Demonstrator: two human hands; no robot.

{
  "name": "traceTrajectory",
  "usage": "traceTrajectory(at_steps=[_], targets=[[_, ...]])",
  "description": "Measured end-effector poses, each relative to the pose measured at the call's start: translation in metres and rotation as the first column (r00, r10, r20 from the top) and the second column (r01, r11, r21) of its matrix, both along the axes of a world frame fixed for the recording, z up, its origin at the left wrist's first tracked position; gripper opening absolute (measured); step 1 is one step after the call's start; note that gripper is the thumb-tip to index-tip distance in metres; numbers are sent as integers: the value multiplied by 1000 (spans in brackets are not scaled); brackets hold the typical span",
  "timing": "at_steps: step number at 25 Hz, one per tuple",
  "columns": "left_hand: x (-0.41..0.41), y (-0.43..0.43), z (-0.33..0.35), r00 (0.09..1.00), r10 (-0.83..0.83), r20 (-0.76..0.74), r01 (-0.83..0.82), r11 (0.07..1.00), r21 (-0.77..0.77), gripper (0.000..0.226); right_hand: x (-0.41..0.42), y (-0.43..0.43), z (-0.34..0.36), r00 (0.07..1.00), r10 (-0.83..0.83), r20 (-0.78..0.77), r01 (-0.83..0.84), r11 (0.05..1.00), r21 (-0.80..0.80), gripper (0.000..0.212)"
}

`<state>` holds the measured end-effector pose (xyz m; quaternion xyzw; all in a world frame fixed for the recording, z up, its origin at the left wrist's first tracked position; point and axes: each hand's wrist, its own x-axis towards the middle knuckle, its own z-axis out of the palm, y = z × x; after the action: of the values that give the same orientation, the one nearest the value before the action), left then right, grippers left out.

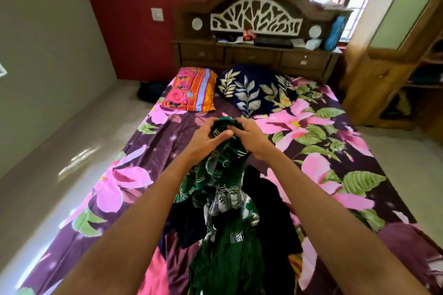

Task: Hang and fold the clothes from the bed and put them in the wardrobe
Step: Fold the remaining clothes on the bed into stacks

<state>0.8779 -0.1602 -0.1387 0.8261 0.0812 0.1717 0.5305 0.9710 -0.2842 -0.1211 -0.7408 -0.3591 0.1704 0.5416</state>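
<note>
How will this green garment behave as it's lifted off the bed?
Probably very floppy: the green garment hangs in limp folds below the left hand and right hand gripping its top. Likely light, since it bunches small in the grip. Its trailing end might drag the dark clothes beneath.

The bed [153,151], under a purple sheet of pink flowers and green leaves, runs out from its carved headboard [256,17]. Just below the headboard lie an orange striped pillow [191,90] and a navy leaf-print pillow [254,91], side by side. Farthest from the headboard, a heap of dark clothes [271,211] lies on the sheet, with a green patterned garment [223,199] trailing over it.
</note>
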Motion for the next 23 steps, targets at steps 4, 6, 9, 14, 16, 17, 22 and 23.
traceTrajectory(at_steps=[4,6,9,14,16,17,22,23], targets=[[1,4,46,996,-81,42,68,966,251,45,-12,-17,35,935,104,-339,23,937,349,13],[2,3,75,988,-70,137,35,969,246,23,-14,-30,39,909,174,-378,6,902,431,17],[2,-4,115,968,-57,244,70,997,-43,12,-18,-38,24,974,147,-173,-142,989,37,19],[10,20,144,962,185,202,-124,952,-278,28,-19,-35,30,987,-38,-158,2,976,-218,20],[11,31,137,941,337,28,-336,941,-38,63,-14,-32,52,970,-117,-213,90,987,-133,18],[9,30,133,913,407,-20,-399,905,150,76,-10,-31,64,949,-165,-267,150,986,-77,15],[-9,-4,122,789,440,428,-599,706,379,69,4,-18,121,775,-197,-601,381,904,195,8],[-12,-7,120,777,396,488,-589,732,343,52,5,-14,130,747,-161,-645,414,872,262,10]])
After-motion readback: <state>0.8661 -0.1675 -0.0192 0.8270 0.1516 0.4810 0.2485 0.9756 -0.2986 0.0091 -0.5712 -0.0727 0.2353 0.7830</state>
